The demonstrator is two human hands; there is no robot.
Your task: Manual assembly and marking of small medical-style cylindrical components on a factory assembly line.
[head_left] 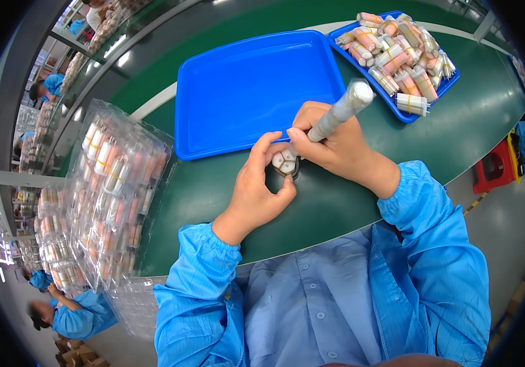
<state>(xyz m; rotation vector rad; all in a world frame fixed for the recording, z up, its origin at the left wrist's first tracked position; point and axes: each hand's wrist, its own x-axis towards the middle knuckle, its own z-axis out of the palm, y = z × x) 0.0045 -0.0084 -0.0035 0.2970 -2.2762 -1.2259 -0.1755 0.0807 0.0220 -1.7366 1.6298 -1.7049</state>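
Over the counter (330, 211), the left hand (251, 194) pinches a bundle (285, 164), the right hand (339, 145) a wrapped rod (343, 109). Bundle-end work seems underway; the next move needs steadiness.

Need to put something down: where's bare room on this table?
Free: inside the large rectangular blue tray; green tabletop between the right blue sleeve and small bundle-filled blue tray; strip between left hand and packed clear plastic trays. Crowded: small tray, plastic trays.

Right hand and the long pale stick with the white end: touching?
Touching. The head view shows the right hand gripping the stick near its lower end, between thumb and fingers.
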